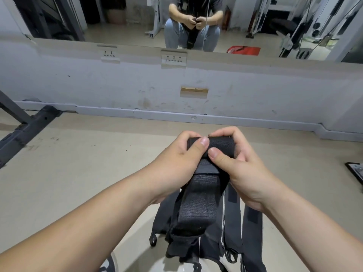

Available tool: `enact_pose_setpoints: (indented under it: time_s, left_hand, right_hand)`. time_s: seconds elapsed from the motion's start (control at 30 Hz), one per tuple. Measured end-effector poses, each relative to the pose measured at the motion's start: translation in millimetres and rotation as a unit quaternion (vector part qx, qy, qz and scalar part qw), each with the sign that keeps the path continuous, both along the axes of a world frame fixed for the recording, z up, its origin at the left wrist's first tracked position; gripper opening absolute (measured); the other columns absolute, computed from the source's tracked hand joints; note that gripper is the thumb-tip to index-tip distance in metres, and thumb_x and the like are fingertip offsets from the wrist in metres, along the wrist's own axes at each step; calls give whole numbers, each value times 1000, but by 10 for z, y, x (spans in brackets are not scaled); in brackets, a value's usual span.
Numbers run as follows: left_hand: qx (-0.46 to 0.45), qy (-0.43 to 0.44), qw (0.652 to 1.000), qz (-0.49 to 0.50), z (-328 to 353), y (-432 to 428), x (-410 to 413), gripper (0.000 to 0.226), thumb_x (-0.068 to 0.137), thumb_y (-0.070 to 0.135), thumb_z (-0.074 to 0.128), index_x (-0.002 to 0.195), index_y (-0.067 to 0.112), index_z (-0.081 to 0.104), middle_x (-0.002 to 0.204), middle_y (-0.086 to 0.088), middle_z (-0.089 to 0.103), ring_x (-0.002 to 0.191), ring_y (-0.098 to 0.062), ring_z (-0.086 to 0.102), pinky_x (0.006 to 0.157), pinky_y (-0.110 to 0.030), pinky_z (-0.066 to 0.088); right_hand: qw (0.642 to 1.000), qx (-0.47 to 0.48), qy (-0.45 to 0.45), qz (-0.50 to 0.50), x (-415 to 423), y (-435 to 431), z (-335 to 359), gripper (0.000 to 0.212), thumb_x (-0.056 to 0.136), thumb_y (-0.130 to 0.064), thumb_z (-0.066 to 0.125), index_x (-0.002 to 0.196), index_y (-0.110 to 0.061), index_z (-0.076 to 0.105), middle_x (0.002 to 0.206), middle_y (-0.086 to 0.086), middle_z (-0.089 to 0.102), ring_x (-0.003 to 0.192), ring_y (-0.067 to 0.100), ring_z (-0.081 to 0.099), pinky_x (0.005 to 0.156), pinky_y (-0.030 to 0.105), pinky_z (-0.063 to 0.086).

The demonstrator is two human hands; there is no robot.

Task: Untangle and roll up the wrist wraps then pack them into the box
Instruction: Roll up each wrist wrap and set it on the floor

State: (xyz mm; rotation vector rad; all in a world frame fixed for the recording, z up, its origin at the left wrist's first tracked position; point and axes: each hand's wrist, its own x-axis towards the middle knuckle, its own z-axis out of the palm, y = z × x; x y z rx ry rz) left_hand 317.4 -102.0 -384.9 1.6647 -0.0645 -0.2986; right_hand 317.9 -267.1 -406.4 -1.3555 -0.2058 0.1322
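A black woven wrist wrap (198, 201) is held up in front of me, its top end curled into a small roll (220, 145). My left hand (182, 160) pinches the roll's left side with the thumb on top. On the right side, my right hand (241, 163) grips it, thumb pressed on the front. The wrap's loose length hangs down between my forearms. Below it, several more black wraps (231, 232) dangle in a tangle, some with white stripes and thumb loops. No box shows in the floor view.
A pale floor spreads below, with a white wall and baseboard (176, 114) ahead. A dark metal rack foot (29, 128) lies at left. A mirror above reflects a seated person and a red box-like object (244, 50). A dark plate (355, 171) sits at right.
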Motion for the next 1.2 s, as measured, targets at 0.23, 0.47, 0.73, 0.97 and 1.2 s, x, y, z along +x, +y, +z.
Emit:
enact_pose_setpoints:
  time_s: [0.23, 0.47, 0.73, 0.97, 1.2]
  left_hand:
    - [31, -71, 997, -13, -80, 65, 18, 13, 108, 33, 55, 118, 26, 59, 105, -8, 77, 99, -22, 74, 87, -41, 60]
    - [75, -70, 994, -34, -85, 170, 47, 21, 102, 40, 64, 118, 26, 64, 79, 6, 73, 71, -10, 69, 68, -25, 55]
    - [137, -83, 986, 45, -128, 244, 74, 25, 87, 37, 83, 93, 18, 69, 62, 4, 61, 55, -12, 56, 56, -26, 47]
    - [139, -243, 956, 91, -170, 85, -21, 33, 81, 3, 84, 91, 32, 71, 68, 6, 64, 60, -9, 57, 63, -13, 46]
    - [255, -413, 874, 14, -287, 110, 56, 17, 86, 16, 77, 101, 21, 83, 84, 8, 70, 76, -7, 63, 71, -20, 48]
  right_hand:
    - [995, -28, 73, 63, 21, -49, 83, 42, 103, -33, 57, 126, 2, 65, 114, 17, 76, 104, 27, 74, 88, 35, 59]
    - [997, -45, 63, -9, 28, -11, -24, 25, 93, -31, 67, 107, -12, 63, 89, 9, 76, 85, 21, 74, 76, 31, 61]
    - [986, -57, 45, -150, 98, -30, -82, 37, 76, -60, 84, 100, -37, 68, 94, 8, 51, 83, 24, 50, 81, 40, 44]
    - [979, -102, 56, -166, 97, 66, -143, 23, 87, -53, 77, 101, -37, 67, 82, 9, 53, 77, 21, 54, 77, 44, 50]
    - [986, -34, 116, -115, 130, 13, -148, 24, 97, -37, 72, 114, -22, 66, 102, 11, 71, 90, 23, 70, 90, 43, 56]
